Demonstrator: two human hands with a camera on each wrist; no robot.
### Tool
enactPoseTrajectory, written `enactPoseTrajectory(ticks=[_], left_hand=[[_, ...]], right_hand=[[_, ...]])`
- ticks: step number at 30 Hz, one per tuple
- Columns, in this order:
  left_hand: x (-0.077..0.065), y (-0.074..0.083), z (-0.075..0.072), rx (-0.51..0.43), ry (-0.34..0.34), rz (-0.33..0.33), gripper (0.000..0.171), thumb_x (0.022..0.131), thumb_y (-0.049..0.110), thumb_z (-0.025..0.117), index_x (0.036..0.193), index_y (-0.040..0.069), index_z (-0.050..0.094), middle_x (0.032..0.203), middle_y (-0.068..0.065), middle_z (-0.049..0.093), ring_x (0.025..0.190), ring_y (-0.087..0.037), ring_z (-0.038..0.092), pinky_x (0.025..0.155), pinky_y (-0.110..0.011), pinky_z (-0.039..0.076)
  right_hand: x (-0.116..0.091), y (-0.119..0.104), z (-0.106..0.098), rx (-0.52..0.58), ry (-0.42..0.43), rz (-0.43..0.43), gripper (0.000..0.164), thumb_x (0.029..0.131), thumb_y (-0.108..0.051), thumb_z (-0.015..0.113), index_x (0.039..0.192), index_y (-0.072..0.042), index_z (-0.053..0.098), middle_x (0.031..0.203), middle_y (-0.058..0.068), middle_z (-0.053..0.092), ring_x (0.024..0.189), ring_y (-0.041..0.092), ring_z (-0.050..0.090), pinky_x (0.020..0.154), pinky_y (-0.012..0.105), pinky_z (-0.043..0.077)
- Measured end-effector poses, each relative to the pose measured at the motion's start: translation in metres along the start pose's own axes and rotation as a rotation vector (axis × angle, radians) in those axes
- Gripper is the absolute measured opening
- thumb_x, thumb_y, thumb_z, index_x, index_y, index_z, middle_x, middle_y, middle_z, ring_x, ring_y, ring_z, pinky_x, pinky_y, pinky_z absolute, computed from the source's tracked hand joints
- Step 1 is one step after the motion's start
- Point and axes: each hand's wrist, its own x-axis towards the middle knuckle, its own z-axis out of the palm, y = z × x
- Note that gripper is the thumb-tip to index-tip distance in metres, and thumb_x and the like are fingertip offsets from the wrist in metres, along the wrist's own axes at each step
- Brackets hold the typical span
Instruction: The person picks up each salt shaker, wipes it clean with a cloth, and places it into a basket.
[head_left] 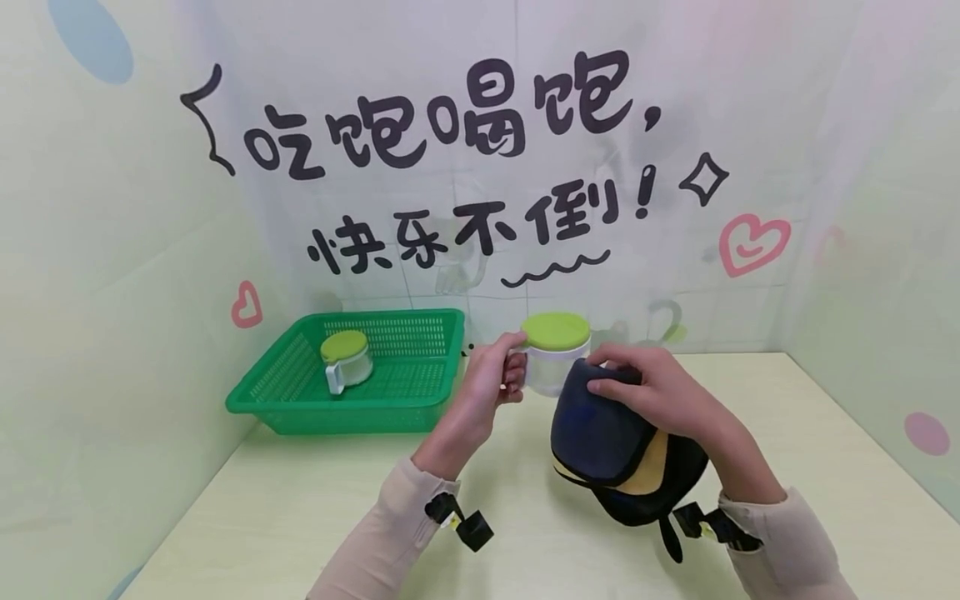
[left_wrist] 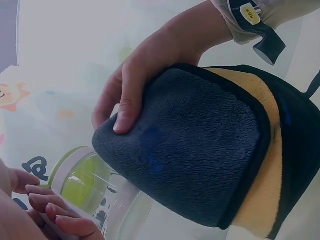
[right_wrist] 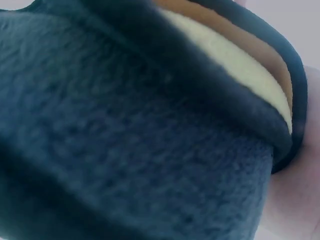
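In the head view my left hand (head_left: 483,383) grips the white handle of a clear seasoning jar (head_left: 557,333) with a light green lid, held up above the table. My right hand (head_left: 663,392) pinches the top of a folded cleaning cloth (head_left: 600,429), thumb on the near side. The cloth is dark blue with black edging, a tan face and a hanging loop. It covers the jar's lower right; I cannot tell whether they touch. In the left wrist view the jar's lid (left_wrist: 82,175) lies beside the cloth (left_wrist: 195,145). Cloth (right_wrist: 125,140) fills most of the right wrist view.
A green plastic basket (head_left: 360,417) stands at the back left of the pale table (head_left: 517,533). Inside it sits a second seasoning jar (head_left: 347,358) with a green lid and white handle. A printed curtain (head_left: 480,183) hangs behind the table.
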Motion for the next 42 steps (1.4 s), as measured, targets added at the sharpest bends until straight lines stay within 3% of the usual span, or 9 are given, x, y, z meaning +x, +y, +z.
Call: enactPoseTrajectory(ticks=[11, 14, 22, 26, 30, 38, 42], left_hand=[[0.0, 0.001, 0.002, -0.018, 0.021, 0.003, 0.042, 0.09, 0.034, 0.054, 0.063, 0.011, 0.032, 0.057, 0.003, 0.028, 0.053, -0.011, 0.027, 0.049, -0.023, 0.026], [-0.001, 0.002, 0.003, -0.021, 0.024, 0.013, 0.041, 0.089, 0.034, 0.054, 0.063, 0.011, 0.033, 0.057, 0.003, 0.028, 0.053, -0.011, 0.027, 0.049, -0.023, 0.025], [-0.001, 0.002, 0.003, 0.003, 0.03, 0.002, 0.043, 0.09, 0.036, 0.054, 0.063, 0.01, 0.033, 0.057, 0.003, 0.029, 0.054, -0.012, 0.028, 0.05, -0.024, 0.027], [-0.002, 0.003, 0.003, 0.015, 0.025, -0.005, 0.045, 0.091, 0.037, 0.054, 0.063, 0.01, 0.032, 0.057, 0.002, 0.028, 0.054, -0.014, 0.028, 0.051, -0.026, 0.027], [-0.003, 0.003, 0.002, 0.029, 0.032, -0.005, 0.045, 0.093, 0.036, 0.052, 0.063, 0.009, 0.031, 0.057, 0.002, 0.027, 0.054, -0.014, 0.027, 0.051, -0.026, 0.027], [-0.005, -0.001, 0.0, 0.034, 0.026, 0.017, 0.046, 0.093, 0.037, 0.052, 0.063, 0.01, 0.031, 0.057, 0.002, 0.028, 0.054, -0.014, 0.029, 0.05, -0.026, 0.028], [-0.005, -0.001, 0.0, 0.021, 0.024, 0.027, 0.045, 0.092, 0.036, 0.053, 0.063, 0.01, 0.031, 0.058, 0.002, 0.028, 0.054, -0.013, 0.028, 0.051, -0.025, 0.027]], right_hand=[[-0.001, 0.011, 0.002, 0.009, -0.196, 0.104, 0.016, 0.089, -0.027, 0.067, 0.105, -0.029, 0.065, 0.084, -0.009, 0.065, 0.076, 0.009, 0.058, 0.075, 0.029, 0.049], [-0.002, 0.011, 0.001, -0.012, -0.164, 0.091, 0.016, 0.089, -0.026, 0.068, 0.105, -0.029, 0.065, 0.086, -0.009, 0.065, 0.077, 0.009, 0.058, 0.076, 0.03, 0.049], [-0.002, 0.006, -0.003, -0.047, 0.031, 0.012, 0.016, 0.089, -0.027, 0.068, 0.104, -0.03, 0.067, 0.1, -0.012, 0.069, 0.088, 0.008, 0.061, 0.082, 0.034, 0.052], [-0.002, 0.005, -0.004, -0.027, 0.062, 0.008, 0.015, 0.089, -0.027, 0.068, 0.104, -0.03, 0.067, 0.099, -0.013, 0.068, 0.087, 0.007, 0.06, 0.081, 0.032, 0.053], [-0.001, 0.007, -0.003, -0.005, 0.02, 0.015, 0.015, 0.089, -0.026, 0.068, 0.104, -0.029, 0.067, 0.099, -0.013, 0.068, 0.086, 0.008, 0.06, 0.081, 0.032, 0.052], [-0.003, 0.015, 0.003, 0.006, -0.152, 0.065, 0.015, 0.09, -0.028, 0.067, 0.105, -0.029, 0.064, 0.086, -0.011, 0.065, 0.076, 0.007, 0.06, 0.077, 0.029, 0.05], [-0.002, 0.017, 0.004, -0.006, -0.159, 0.076, 0.016, 0.09, -0.029, 0.066, 0.105, -0.03, 0.064, 0.087, -0.011, 0.066, 0.077, 0.007, 0.06, 0.078, 0.03, 0.05]])
